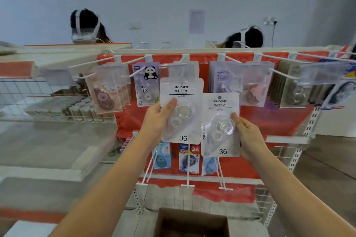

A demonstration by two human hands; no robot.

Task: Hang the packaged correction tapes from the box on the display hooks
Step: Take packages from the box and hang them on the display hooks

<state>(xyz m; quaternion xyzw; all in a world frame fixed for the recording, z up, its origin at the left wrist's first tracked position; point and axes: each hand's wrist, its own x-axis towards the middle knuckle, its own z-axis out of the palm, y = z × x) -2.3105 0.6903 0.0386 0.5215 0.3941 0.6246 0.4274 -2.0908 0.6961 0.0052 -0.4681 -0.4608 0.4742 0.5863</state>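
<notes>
My left hand (157, 121) grips a white packaged correction tape (182, 110) by its left edge, held upright with its top at the tip of the middle display hook (184, 59). Whether the pack's hole is on the hook I cannot tell. My right hand (248, 132) holds a second identical pack (221, 125) by its right edge, lower and to the right, clear of any hook. Both packs show a clear tape dispenser and the number 36. The open cardboard box (163, 221) stands at the bottom centre, below my arms.
A row of white hooks on a red-backed rack carries other tape packs: pink (105, 98), panda (147, 84), purple (224, 79), grey (294, 90). A lower hook row (187, 179) holds blue packs. Wire baskets sit left. Two persons' heads show behind the rack.
</notes>
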